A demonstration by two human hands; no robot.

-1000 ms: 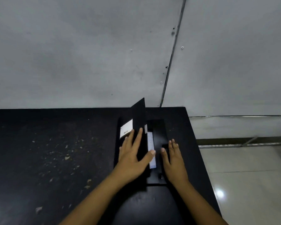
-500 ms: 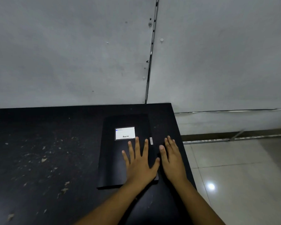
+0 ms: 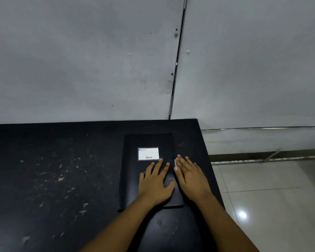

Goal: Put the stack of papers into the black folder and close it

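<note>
The black folder (image 3: 133,171) lies closed and flat on the black table (image 3: 53,179), near its right end. A white label (image 3: 148,153) sits on its cover. My left hand (image 3: 155,182) rests flat on the cover's right half, fingers spread, holding nothing. My right hand (image 3: 191,176) lies flat beside it along the folder's right edge, fingers apart. A thin white sliver (image 3: 175,163) shows at that edge by my right fingertips. The papers are hidden from view.
The table's right edge (image 3: 210,171) drops to a pale tiled floor (image 3: 271,197). A grey panelled wall (image 3: 98,60) stands right behind the table. Pale specks and scuffs mark the tabletop on the left.
The cover stood upright a second ago; my left hand swung it down and the folder is now closed flat. Both hands have since stayed pressed flat on it.
</note>
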